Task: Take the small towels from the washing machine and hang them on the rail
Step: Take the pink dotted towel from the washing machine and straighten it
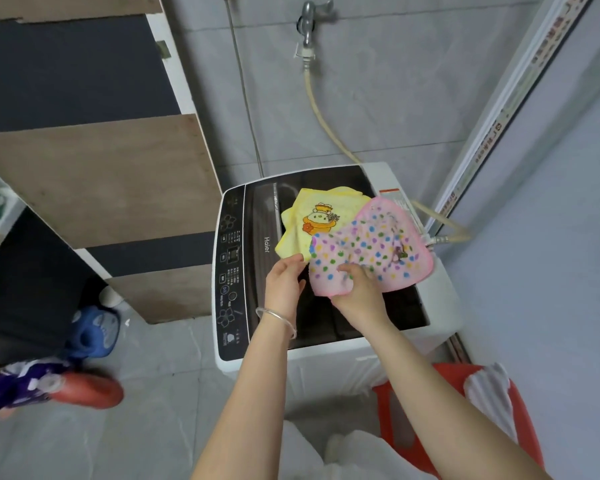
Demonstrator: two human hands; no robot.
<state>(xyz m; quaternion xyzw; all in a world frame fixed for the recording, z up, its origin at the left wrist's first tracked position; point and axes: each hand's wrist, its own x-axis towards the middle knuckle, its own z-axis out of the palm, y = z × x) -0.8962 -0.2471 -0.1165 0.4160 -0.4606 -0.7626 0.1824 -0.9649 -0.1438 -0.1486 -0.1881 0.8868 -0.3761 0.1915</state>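
A white top-loading washing machine (440, 299) with a dark closed lid stands against the tiled wall. On the lid lies a yellow small towel (305, 216) with a cartoon print. A pink small towel (371, 244) with coloured dots overlaps it on the right. My right hand (357, 292) grips the pink towel's near edge. My left hand (284, 282), a silver bangle on its wrist, pinches the yellow towel's near corner. No rail is in view.
A tap (309, 26) and hose hang on the wall behind the machine. A red plastic basket (520, 410) with white cloth stands at the lower right. A wooden cabinet (94, 168) is on the left, with a blue object (94, 330) and red slipper (87, 389) on the floor.
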